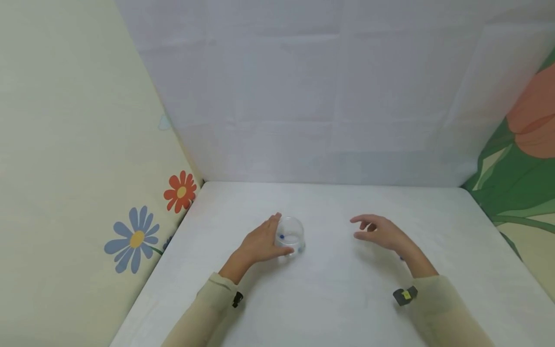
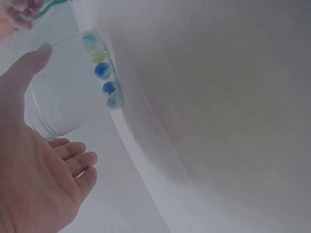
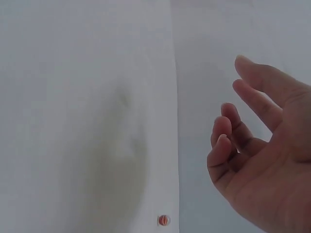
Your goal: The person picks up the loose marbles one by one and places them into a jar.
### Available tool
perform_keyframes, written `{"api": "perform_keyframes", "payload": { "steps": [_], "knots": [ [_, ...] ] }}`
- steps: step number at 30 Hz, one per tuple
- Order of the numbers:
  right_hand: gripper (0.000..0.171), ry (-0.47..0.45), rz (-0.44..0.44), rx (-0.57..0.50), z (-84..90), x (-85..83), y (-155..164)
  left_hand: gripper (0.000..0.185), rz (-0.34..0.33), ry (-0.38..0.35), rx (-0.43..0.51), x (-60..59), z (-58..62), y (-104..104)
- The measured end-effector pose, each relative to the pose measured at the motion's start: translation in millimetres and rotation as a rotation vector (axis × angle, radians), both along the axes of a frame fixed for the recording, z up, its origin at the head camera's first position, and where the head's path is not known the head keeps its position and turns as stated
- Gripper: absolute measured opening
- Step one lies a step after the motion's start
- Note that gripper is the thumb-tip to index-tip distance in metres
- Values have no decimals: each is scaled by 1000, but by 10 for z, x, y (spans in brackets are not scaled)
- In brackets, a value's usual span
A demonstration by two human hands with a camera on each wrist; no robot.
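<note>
A clear jar (image 1: 291, 230) stands upright on the white table, with several glass marbles (image 2: 103, 71) in blue, pale blue and yellow along its bottom. My left hand (image 1: 260, 242) holds the jar at its left side, thumb in front and fingers around the back; part of the index finger is hidden. To the right of the jar, my right hand (image 1: 379, 231) hovers above the table with loosely bent fingers and nothing in them. In the right wrist view a red-and-clear marble (image 3: 164, 220) lies on the table below that hand.
Partly hidden by the right wrist, a small blue marble (image 1: 402, 258) lies on the white table (image 1: 329, 299). A white cloth backdrop (image 1: 286, 96) rises at the table's far edge. Flower-patterned walls (image 1: 65, 144) flank both sides.
</note>
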State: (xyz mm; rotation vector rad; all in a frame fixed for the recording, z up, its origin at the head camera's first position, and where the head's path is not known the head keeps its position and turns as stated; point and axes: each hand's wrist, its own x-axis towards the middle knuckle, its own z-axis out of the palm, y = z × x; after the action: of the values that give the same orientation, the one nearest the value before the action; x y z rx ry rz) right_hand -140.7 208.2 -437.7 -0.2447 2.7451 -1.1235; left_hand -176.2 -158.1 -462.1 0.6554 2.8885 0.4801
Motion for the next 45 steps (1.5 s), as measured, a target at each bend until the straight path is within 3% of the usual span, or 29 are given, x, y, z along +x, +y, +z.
{"api": "perform_keyframes", "payload": {
  "steps": [8, 19, 35, 45],
  "knots": [
    [51, -30, -4, 81, -32, 13, 335, 112, 0, 1, 3, 5, 11, -3],
    [62, -84, -2, 106, -87, 7, 771, 114, 0, -11, 2, 8, 28, -12],
    [74, -178, 51, 188, -290, -271, 1052, 113, 0, -7, 8, 4, 14, -22],
    [82, -246, -25, 228, -409, -397, 1091, 113, 5, -19, 4, 21, 58, -9]
  ]
}}
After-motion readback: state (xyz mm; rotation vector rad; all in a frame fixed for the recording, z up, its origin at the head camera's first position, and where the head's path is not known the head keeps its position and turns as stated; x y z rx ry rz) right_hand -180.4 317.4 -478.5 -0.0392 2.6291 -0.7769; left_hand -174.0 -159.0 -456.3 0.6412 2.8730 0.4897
